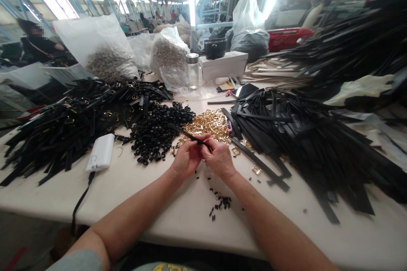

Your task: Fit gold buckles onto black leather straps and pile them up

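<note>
Both hands meet over the middle of the table, closed around one black strap (182, 131). My left hand (187, 157) grips it from the left, and its free end points up and away to the left. My right hand (220, 157) pinches the near end, where the fingers cover what is there. Just beyond the hands lies a heap of gold buckles (208, 122). To its left is a pile of small black loops (155, 129). Loose black straps (263, 163) and a few single buckles (256, 170) lie right of my right hand.
Finished-looking straps with buckles (73, 123) are heaped left; plain straps (318, 148) spread right. A white power bank (101, 152) with a cable sits left. Tiny black bits (222, 202) lie near the front edge. A glass bottle (192, 72) and white box (224, 65) stand behind.
</note>
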Tool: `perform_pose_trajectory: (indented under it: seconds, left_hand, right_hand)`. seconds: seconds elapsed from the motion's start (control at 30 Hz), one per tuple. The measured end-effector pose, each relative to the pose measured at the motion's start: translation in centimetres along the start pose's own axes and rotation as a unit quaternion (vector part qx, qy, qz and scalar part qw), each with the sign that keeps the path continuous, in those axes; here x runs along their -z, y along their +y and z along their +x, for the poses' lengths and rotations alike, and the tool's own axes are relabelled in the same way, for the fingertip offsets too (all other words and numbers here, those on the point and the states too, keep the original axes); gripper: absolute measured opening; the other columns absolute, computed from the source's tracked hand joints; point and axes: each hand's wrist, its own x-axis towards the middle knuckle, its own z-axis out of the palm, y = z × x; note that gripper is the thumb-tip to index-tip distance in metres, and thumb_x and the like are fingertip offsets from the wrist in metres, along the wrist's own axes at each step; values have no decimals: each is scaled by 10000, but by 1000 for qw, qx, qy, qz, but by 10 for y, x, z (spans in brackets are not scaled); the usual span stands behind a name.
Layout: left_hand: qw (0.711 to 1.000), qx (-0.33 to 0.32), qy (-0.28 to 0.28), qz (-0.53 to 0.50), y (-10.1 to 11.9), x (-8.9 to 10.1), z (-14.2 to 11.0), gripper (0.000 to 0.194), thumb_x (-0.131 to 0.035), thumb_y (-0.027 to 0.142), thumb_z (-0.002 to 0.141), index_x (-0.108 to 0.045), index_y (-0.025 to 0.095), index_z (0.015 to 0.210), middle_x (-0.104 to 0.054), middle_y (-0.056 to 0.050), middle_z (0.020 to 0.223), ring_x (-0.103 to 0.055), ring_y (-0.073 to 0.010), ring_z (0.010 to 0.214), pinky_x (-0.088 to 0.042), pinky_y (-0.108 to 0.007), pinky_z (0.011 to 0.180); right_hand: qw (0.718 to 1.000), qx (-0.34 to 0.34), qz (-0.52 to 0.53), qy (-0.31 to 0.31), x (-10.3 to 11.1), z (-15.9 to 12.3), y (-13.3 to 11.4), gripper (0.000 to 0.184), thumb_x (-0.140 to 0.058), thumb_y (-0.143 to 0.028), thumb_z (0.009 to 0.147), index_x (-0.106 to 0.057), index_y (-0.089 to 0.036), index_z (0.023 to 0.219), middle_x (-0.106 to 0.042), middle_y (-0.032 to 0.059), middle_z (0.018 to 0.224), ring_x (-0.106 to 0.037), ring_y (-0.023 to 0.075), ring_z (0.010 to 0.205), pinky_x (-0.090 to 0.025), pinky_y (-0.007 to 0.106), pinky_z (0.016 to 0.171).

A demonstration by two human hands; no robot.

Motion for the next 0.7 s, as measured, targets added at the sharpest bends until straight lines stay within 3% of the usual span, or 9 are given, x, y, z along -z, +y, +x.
perform_pose_trajectory:
  seconds: [0.2,0.43,0.57,0.63,0.7]
  left_hand:
    - [1000,-5,1,-1,-2,-3,-1,166,-527,137,700,-670,160,781,-730,-72,956,-615,-238,1053,-458,-367,925]
    - [1000,-21,13,15,-6,-1,-2,133,-503,106,702,-605,165,764,-703,-61,1012,-620,-206,1002,-462,-344,894]
    - [999,21,-2,26,-1,-2,-3,148,-511,171,714,-614,162,820,-699,-68,975,-625,-177,750,-496,-313,688]
    - [998,47,-29,21,3,-4,-4,232,-512,249,744,-638,158,916,-699,-78,955,-583,-157,612,-483,-308,595]
    - [998,45,-38,12,5,-5,-6,318,-506,308,770,-641,173,1024,-695,-87,1022,-593,-169,631,-492,-318,593]
  right_hand:
    - [1000,14,-9,-5,-5,-1,1,266,-508,-284,868,-698,-235,1047,-715,40,830,-592,169,672,-392,264,640]
    - [999,15,-39,22,-7,-2,2,199,-504,-299,849,-648,-201,752,-667,47,720,-552,163,630,-364,267,599]
    - [992,-5,124,-24,-4,-2,4,207,-520,-338,836,-572,-210,681,-586,3,582,-505,129,532,-369,249,532]
    - [959,-48,267,-86,-2,0,5,257,-544,-411,825,-551,-205,671,-522,-29,505,-458,106,446,-348,234,461]
    - [908,-88,383,-144,0,1,5,312,-579,-477,795,-546,-195,667,-478,-55,456,-400,81,382,-303,218,407]
